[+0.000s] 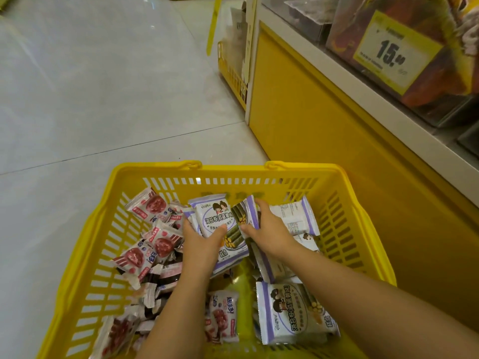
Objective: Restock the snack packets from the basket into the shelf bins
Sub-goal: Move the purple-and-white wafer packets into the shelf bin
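Both hands clasp purple-white seaweed snack packets: left hand (198,238) pinches one packet (216,218), right hand (267,229) grips another (250,212) (inside yellow basket (363,229), beside red packets (155,206)).

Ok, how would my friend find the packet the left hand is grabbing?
Look in the yellow basket, at the middle near its far wall. The left hand grips a white-and-purple packet there. Unlike the red packets beside it, it shows two cartoon children, face-up under the thumb.
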`<state>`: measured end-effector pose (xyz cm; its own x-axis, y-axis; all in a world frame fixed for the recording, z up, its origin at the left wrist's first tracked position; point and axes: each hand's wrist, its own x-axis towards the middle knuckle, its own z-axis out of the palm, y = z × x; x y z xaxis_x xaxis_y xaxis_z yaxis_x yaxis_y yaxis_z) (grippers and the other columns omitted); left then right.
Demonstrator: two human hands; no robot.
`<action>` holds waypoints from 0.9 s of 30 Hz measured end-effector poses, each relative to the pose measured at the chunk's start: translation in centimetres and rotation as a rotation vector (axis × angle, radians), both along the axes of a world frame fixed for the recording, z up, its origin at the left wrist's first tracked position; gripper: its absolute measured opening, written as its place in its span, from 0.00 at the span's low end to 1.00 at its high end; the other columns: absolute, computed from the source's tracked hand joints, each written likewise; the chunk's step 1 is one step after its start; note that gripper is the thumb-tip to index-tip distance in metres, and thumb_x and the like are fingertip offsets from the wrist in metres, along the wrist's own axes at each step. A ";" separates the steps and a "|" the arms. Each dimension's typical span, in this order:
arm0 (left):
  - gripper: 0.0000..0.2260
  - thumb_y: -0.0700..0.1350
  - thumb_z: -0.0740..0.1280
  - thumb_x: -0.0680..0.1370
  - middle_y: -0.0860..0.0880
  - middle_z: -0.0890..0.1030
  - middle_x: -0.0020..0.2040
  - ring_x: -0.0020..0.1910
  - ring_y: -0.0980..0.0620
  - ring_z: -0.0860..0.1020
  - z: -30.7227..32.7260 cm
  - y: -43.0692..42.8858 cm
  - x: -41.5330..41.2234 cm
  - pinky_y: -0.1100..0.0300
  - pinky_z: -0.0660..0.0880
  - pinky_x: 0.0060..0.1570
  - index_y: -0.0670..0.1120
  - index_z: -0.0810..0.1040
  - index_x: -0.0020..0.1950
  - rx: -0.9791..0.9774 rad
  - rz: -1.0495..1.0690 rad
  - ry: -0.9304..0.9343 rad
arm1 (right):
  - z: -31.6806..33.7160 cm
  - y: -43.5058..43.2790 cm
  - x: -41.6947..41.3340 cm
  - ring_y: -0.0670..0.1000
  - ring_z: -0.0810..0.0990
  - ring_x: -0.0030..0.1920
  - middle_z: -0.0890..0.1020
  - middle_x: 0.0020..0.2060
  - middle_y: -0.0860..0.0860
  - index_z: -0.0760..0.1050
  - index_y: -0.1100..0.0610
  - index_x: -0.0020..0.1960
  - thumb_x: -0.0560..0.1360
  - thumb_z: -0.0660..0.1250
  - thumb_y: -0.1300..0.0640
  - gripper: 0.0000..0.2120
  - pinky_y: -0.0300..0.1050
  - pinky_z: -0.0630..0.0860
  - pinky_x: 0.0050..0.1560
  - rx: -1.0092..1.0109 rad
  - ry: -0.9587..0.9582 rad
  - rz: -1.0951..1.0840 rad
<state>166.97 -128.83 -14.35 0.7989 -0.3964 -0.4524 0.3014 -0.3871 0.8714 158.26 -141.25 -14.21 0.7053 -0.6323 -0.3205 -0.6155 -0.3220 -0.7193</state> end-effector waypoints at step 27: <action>0.28 0.57 0.62 0.79 0.50 0.71 0.65 0.59 0.48 0.73 25.7 0.8 -9.2 0.49 0.67 0.64 0.53 0.55 0.76 -0.544 0.031 -0.082 | 30.6 4.8 -13.3 0.52 0.74 0.54 0.74 0.62 0.49 0.56 0.44 0.75 0.77 0.60 0.61 0.30 0.48 0.70 0.55 -0.091 -0.910 -0.585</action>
